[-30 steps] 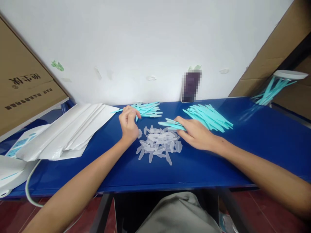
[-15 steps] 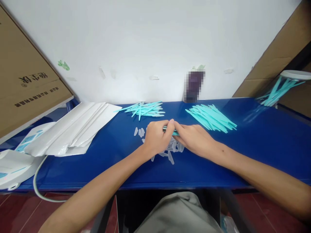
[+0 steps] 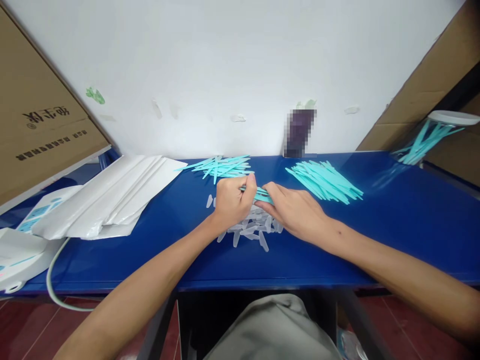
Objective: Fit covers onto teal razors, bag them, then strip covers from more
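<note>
Several thin turquoise sticks [image 3: 261, 194] lie crosswise between my two hands, above the table. My left hand [image 3: 234, 200] is closed in a fist around their left ends, thumb pointing up. With thumb and fingers, my right hand [image 3: 294, 207] grips their right ends. Beneath the hands is a loose heap of small translucent caps [image 3: 255, 227], partly hidden by my left hand. Behind my left hand lies a scattered pile of turquoise sticks [image 3: 223, 166]; a neater, aligned pile of turquoise sticks [image 3: 326, 181] is behind my right hand.
White plastic bags [image 3: 108, 200] lie at the left of the blue table [image 3: 168, 265], beside a white device [image 3: 26, 255] with a cable. A clear jar [image 3: 423, 142] of sticks lies tilted at far right. Cardboard boxes [image 3: 45, 110] flank both sides. A blurred dark object [image 3: 300, 134] leans on the wall.
My hands have drawn slightly apart, the left one moving left and up. More of the turquoise sticks now shows between them, and more of the cap heap is uncovered.
</note>
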Demonstrator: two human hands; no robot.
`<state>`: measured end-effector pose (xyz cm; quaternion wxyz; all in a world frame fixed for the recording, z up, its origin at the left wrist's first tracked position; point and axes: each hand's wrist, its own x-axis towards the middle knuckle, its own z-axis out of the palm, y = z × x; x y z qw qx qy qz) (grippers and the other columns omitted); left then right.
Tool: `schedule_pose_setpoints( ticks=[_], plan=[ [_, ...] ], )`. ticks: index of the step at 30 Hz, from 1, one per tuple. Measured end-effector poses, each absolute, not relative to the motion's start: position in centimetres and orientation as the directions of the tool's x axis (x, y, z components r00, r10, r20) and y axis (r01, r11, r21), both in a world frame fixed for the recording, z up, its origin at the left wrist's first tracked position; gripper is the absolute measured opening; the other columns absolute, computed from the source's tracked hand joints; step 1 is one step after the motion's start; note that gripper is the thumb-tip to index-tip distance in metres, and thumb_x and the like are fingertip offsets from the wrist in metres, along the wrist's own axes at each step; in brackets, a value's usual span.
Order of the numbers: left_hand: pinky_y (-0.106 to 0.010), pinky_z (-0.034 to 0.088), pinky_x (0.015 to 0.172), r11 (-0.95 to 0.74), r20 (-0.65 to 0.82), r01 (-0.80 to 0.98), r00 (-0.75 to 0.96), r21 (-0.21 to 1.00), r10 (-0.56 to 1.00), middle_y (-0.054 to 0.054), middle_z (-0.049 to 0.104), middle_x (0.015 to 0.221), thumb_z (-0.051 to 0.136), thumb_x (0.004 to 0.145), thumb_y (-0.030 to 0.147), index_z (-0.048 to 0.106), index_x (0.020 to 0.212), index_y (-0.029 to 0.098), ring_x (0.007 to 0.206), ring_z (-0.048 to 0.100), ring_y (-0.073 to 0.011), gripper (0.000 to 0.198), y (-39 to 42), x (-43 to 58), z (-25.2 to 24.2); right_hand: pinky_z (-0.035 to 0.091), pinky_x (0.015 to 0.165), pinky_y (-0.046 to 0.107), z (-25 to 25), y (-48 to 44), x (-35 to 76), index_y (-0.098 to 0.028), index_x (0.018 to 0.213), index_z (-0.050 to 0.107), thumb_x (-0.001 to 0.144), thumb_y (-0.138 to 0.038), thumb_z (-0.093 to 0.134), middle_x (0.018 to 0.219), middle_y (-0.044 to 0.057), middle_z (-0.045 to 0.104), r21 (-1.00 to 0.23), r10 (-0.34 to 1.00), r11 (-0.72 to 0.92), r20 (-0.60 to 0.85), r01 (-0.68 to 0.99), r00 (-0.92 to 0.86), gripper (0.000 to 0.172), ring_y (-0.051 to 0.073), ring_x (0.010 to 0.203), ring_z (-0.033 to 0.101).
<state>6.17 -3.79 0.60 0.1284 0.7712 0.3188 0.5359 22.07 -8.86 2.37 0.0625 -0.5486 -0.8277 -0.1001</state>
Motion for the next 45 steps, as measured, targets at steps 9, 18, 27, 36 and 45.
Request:
schedule_pose_setpoints(
  ticks=[9,18,27,36,45],
  plan=[
    [-0.032,0.014,0.046,-0.590,0.680,0.369,-0.192,0.718,0.708,0.004,0.022,0.045,0.045,0.097,0.066,0.023,0.051,0.023,0.043,0.021,-0.0107,0.066,0.4,1.4,2.5,0.016,0.052,0.031,3.6,-7.2,27.3,-0.018,0.101,0.045,0.106,-0.055,0.017,0.068,0.006,0.059,0.081,0.931,0.228,0.274,0.970,-0.242,0.046,0.019,0.050,0.044],
    [-0.032,0.033,0.069,-0.803,0.488,0.462,0.638,0.376,0.596,-0.001,0.055,0.067,0.045,0.101,0.041,0.052,0.075,0.020,0.066,0.048,-0.0173,0.034,-1.3,2.6,-0.4,0.025,0.056,0.030,2.7,-6.3,28.4,-0.020,0.102,0.044,0.106,-0.051,0.020,0.075,0.005,0.062,-0.081,0.923,0.356,0.187,0.931,-0.337,0.039,0.020,0.060,0.053],
    [-0.031,0.036,0.067,-0.732,0.550,0.276,0.511,0.623,0.661,0.000,0.049,0.070,0.039,0.104,0.050,0.044,0.073,0.020,0.066,0.046,-0.0157,0.044,-1.6,3.7,-0.4,0.021,0.054,0.030,3.1,-6.4,25.1,-0.019,0.106,0.042,0.107,-0.046,0.022,0.077,0.004,0.061,-0.069,0.872,0.470,0.193,0.880,-0.450,0.033,0.019,0.056,0.047],
    [-0.032,0.028,0.060,-0.613,0.514,0.138,0.424,0.778,0.746,0.001,0.032,0.064,0.039,0.102,0.051,0.033,0.065,0.021,0.060,0.031,-0.0152,0.048,-0.7,2.4,0.0,0.017,0.053,0.031,2.4,-6.8,26.9,-0.021,0.099,0.041,0.107,-0.050,0.020,0.069,0.003,0.058,-0.077,0.893,0.422,0.207,0.903,-0.400,0.037,0.017,0.050,0.041],
    [-0.030,0.032,0.062,-0.617,0.425,0.139,0.608,0.775,0.671,0.002,0.039,0.067,0.046,0.101,0.048,0.042,0.069,0.020,0.062,0.037,-0.0142,0.042,-2.4,3.5,1.0,0.019,0.053,0.030,2.1,-7.5,25.9,-0.021,0.100,0.042,0.106,-0.051,0.023,0.073,0.004,0.062,-0.077,0.870,0.475,0.187,0.877,-0.455,0.036,0.019,0.054,0.048]
  ],
)
